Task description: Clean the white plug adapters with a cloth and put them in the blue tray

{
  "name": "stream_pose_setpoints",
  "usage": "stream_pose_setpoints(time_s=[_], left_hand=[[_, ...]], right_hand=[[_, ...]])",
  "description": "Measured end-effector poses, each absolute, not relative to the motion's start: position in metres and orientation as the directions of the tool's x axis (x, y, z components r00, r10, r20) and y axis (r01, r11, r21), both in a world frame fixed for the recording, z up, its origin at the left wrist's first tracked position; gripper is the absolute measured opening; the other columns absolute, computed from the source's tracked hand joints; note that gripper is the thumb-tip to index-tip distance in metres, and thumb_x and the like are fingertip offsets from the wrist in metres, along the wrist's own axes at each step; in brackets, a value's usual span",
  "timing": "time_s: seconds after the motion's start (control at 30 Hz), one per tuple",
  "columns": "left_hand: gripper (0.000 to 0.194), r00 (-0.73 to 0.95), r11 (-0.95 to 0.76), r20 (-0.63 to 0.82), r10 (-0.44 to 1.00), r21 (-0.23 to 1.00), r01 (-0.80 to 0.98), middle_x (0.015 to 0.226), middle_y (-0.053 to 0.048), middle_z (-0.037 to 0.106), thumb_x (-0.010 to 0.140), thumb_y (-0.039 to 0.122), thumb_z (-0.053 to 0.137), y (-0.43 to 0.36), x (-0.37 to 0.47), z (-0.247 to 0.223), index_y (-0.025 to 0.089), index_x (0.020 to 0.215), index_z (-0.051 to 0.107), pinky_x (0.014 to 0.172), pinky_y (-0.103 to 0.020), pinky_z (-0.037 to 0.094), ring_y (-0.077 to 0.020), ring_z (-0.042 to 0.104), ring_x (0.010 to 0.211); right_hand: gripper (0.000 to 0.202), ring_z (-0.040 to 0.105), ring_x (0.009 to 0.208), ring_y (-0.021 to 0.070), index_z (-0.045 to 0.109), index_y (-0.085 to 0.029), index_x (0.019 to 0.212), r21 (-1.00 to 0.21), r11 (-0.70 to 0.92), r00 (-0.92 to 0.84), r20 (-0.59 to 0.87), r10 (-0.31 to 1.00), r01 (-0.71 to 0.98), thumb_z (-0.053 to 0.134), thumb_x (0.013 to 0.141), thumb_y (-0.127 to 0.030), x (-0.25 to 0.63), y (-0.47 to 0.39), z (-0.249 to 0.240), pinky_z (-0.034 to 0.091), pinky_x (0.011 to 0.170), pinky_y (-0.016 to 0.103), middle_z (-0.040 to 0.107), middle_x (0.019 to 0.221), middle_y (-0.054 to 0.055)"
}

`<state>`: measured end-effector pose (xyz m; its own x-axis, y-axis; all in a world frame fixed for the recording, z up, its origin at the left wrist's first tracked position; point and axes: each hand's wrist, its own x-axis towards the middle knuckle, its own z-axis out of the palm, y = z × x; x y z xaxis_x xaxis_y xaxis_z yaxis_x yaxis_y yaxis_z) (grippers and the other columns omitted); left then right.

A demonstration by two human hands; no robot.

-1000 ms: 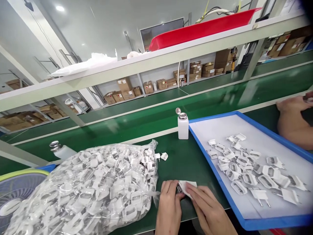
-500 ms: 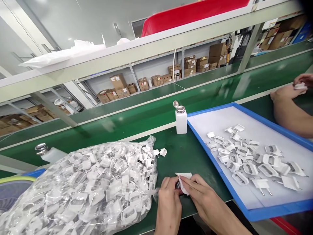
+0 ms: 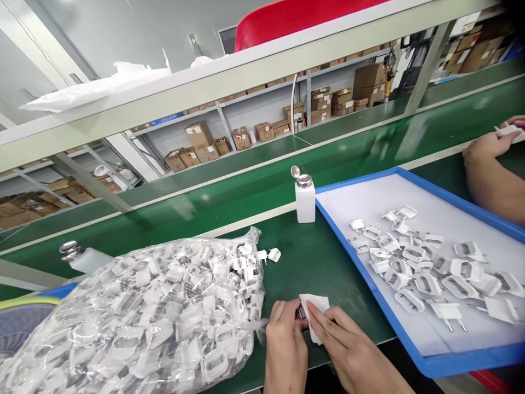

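Observation:
My right hand (image 3: 346, 339) pinches a folded white wiping cloth (image 3: 322, 302) and presses it against a small part in my left hand. My left hand (image 3: 286, 342) is closed round that part, a plug adapter (image 3: 302, 313), mostly hidden by fingers and cloth. Left of my hands lies a large clear plastic bag (image 3: 164, 306) filled with white two-pin plug adapters. Two loose plug adapters (image 3: 274, 255) rest by the bag's mouth. To the right, a blue-rimmed tray (image 3: 363, 282) holds a spread of more white plug adapters (image 3: 426, 284).
A white pump bottle (image 3: 305, 202) stands upright behind my hands, by the tray's corner. Another bottle (image 3: 88, 259) leans behind the bag. A co-worker's hands (image 3: 492, 143) hold a white piece at the far right. A green conveyor (image 3: 197, 202) runs along the back.
My hands shift slightly right in view, and the cloth shows wider over the plug adapter. The view has turned slightly. The co-worker's hands have moved a little.

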<state>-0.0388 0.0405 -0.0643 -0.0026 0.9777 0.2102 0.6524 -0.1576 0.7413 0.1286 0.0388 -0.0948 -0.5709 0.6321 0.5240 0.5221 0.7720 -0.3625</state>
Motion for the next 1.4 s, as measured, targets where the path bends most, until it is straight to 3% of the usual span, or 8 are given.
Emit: stream_pose_setpoints(time_s=[0.33,0.53,0.7,0.83,0.93,1.07,1.27,1.4], left_hand=[[0.051,0.0,-0.161,0.214,0.977,0.734,0.659,0.093,-0.011,0.07,0.081,-0.006,0.037,0.042,-0.046,-0.075,0.015,0.108,0.075,0.071,-0.028,0.061,-0.0219,0.071,0.084],[0.051,-0.021,-0.141,0.198,0.98,0.764,0.629,0.09,-0.008,0.068,0.078,-0.007,0.039,0.04,-0.045,-0.08,0.019,0.104,0.075,0.071,-0.028,0.059,-0.0219,0.068,0.084],[0.055,-0.034,-0.136,0.207,0.978,0.751,0.646,0.091,-0.009,0.067,0.077,-0.008,0.039,0.04,-0.043,-0.084,0.018,0.108,0.075,0.071,-0.028,0.059,-0.023,0.068,0.086],[0.053,-0.05,-0.131,0.223,0.974,0.724,0.677,0.09,-0.01,0.067,0.077,-0.009,0.039,0.039,-0.042,-0.086,0.016,0.107,0.075,0.073,-0.028,0.059,-0.0232,0.068,0.087],[0.054,-0.052,-0.139,0.238,0.97,0.717,0.683,0.09,-0.01,0.068,0.078,-0.009,0.039,0.038,-0.04,-0.085,0.016,0.109,0.075,0.074,-0.028,0.059,-0.0232,0.068,0.087],[0.055,-0.048,-0.154,0.251,0.967,0.722,0.675,0.089,-0.01,0.068,0.077,-0.01,0.038,0.037,-0.04,-0.083,0.017,0.107,0.076,0.07,-0.026,0.058,-0.0222,0.067,0.085],[0.049,-0.017,-0.167,0.249,0.968,0.697,0.697,0.093,-0.011,0.069,0.08,-0.005,0.041,0.037,-0.045,-0.088,0.017,0.109,0.074,0.075,-0.031,0.058,-0.024,0.07,0.085],[0.049,-0.066,-0.162,0.269,0.961,0.737,0.657,0.094,-0.01,0.07,0.081,-0.002,0.042,0.038,-0.047,-0.088,0.019,0.11,0.075,0.076,-0.031,0.058,-0.0233,0.07,0.085]], right_hand=[[0.081,0.068,0.084,0.0219,0.019,-0.011,0.164,-0.273,0.809,-0.568,0.598,0.566,0.52,0.04,0.088,0.007,0.131,0.033,-0.104,0.062,0.079,0.035,0.057,0.145,0.02],[0.065,0.063,0.101,0.0186,0.039,-0.021,0.157,-0.601,0.7,-0.534,0.473,0.7,0.385,0.04,0.096,0.0,0.13,0.05,-0.09,0.058,0.089,0.026,0.065,0.137,0.012],[0.036,0.062,0.092,0.0187,0.071,-0.026,0.113,-0.814,0.468,-0.505,0.26,0.823,0.343,0.037,0.107,-0.016,0.122,0.066,-0.061,0.056,0.079,0.029,0.072,0.104,0.004],[0.042,0.064,0.087,0.0187,0.067,-0.025,0.078,-0.829,0.427,-0.484,0.225,0.846,0.361,0.036,0.106,-0.017,0.119,0.071,-0.052,0.055,0.076,0.03,0.072,0.092,0.002],[0.041,0.065,0.091,0.0204,0.073,-0.022,0.1,-0.765,0.52,-0.494,0.308,0.813,0.38,0.033,0.103,-0.011,0.119,0.066,-0.062,0.057,0.078,0.03,0.075,0.103,0.006],[0.06,0.066,0.1,0.0198,0.059,-0.005,0.139,-0.459,0.715,-0.489,0.525,0.697,0.527,0.035,0.085,0.006,0.121,0.049,-0.084,0.058,0.088,0.026,0.072,0.126,0.013],[0.052,0.066,0.084,0.0226,0.068,-0.002,0.126,-0.105,0.775,-0.54,0.659,0.524,0.624,0.038,0.084,0.006,0.125,0.035,-0.096,0.061,0.07,0.033,0.067,0.134,0.016],[0.047,0.065,0.08,0.0213,0.066,-0.006,0.13,-0.131,0.789,-0.536,0.667,0.518,0.6,0.044,0.09,0.003,0.132,0.031,-0.1,0.06,0.069,0.032,0.069,0.132,0.013]])
